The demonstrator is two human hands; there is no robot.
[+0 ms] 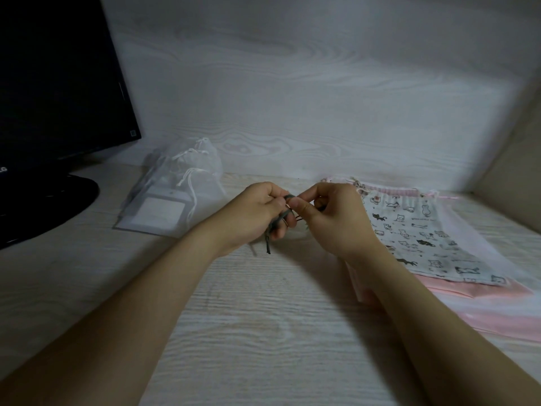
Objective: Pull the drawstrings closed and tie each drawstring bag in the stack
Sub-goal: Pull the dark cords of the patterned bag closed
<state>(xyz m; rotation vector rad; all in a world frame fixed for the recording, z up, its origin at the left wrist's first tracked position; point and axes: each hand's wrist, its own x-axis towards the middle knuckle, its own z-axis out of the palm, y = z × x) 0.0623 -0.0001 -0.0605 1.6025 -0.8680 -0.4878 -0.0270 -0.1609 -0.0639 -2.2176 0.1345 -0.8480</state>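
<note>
Nearby, mesh bags (181, 183) (left) and cat-print bag (415, 230) flank the drawstring (267, 244).

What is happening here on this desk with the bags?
A person is tying a grey drawstring, pinching it in the left hand and the right hand just above the desk. The cord ends hang below the left hand; its bag is hidden by the hands. A pile of sheer white bags lies to the left. To the right, a cat-print bag lies flat on pink bags.
</note>
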